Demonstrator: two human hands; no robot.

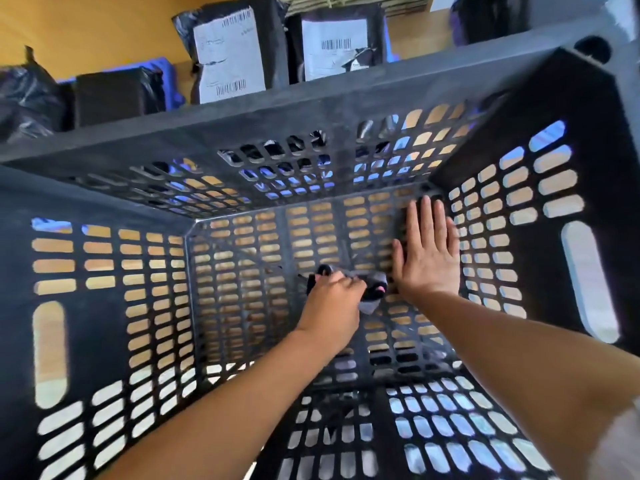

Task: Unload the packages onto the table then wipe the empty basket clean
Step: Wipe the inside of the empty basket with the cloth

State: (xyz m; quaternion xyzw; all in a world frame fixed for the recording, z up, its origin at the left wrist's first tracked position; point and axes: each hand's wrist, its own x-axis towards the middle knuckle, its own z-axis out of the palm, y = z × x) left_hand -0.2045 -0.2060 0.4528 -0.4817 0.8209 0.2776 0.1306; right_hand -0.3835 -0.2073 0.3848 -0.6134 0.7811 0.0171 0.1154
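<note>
Basket (pixel 242 109) fills view, both arms reaching inside. Left hand (pixel 332 299) grips dark cloth (pixel 372 289) against perforated floor near centre. Right hand (pixel 427 251) lies flat, fingers straight, just beside cloth at far right corner. Packages (pixel 228 53) lie on table (pixel 86 26) beyond far rim.

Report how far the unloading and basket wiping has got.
Unloading looks done: the basket holds no packages, and black packages sit on the table beyond it. Wiping is in hand: the left hand grips a cloth on the basket floor while the right hand presses flat beside it. How much remains unwiped can't be told.
</note>
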